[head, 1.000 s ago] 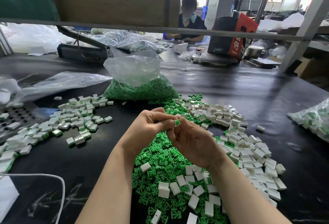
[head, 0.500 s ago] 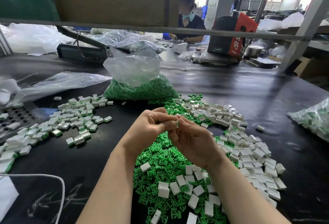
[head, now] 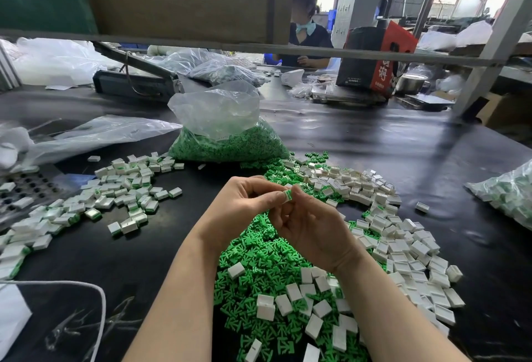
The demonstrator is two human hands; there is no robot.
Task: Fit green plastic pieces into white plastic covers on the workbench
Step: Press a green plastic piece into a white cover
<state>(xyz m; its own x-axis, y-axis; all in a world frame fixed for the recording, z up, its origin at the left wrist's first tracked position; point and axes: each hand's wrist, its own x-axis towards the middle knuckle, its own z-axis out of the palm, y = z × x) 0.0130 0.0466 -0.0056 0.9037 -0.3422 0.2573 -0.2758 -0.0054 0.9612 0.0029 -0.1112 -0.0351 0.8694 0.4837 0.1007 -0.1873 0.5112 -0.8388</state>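
My left hand (head: pixel 244 206) and my right hand (head: pixel 311 226) meet above the middle of the black workbench (head: pixel 374 148). Between their fingertips they pinch one small white cover with a green piece in it (head: pixel 288 194). Below the hands lies a heap of loose green pieces (head: pixel 259 261). Empty white covers (head: pixel 403 243) are spread over its right side and near edge. A pile of white covers with green pieces fitted in them (head: pixel 123 194) lies to the left.
A clear bag of green pieces (head: pixel 227 140) stands behind the heap. Another bag of parts (head: pixel 506 192) lies at the right edge. Loose plastic film (head: pixel 95 134) and a perforated tray (head: pixel 23 189) are at left. A person sits across the bench behind a metal rail (head: pixel 345 52).
The green piece stood out of the cover a second ago; now it sits deeper between my fingertips. The hands have hardly moved.
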